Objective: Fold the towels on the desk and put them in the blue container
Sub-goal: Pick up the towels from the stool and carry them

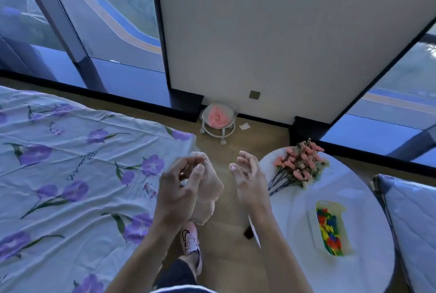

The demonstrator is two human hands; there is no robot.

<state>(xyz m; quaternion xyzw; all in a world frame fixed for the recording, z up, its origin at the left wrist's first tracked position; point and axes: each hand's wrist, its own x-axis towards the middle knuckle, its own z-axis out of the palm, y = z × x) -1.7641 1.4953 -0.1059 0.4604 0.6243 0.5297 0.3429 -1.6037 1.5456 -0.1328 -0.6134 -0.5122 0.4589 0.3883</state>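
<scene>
Left hand [181, 189] pinches the top edge of the pale towel [208, 200]; the towel hangs above the floor [226, 257], in the gap between the bed [70, 163] edge and the round desk [368, 198]. Right hand [247, 179] is relaxed, fingers spread, just beside the towel and not touching it.

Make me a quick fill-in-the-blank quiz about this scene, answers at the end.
1. The left hand holds the pale towel; the right hand holds ____.
2. The flowers on the round table are ____.
3. The bed sheet has ____ flowers printed on it.
Answers: nothing; pink; purple.
</scene>
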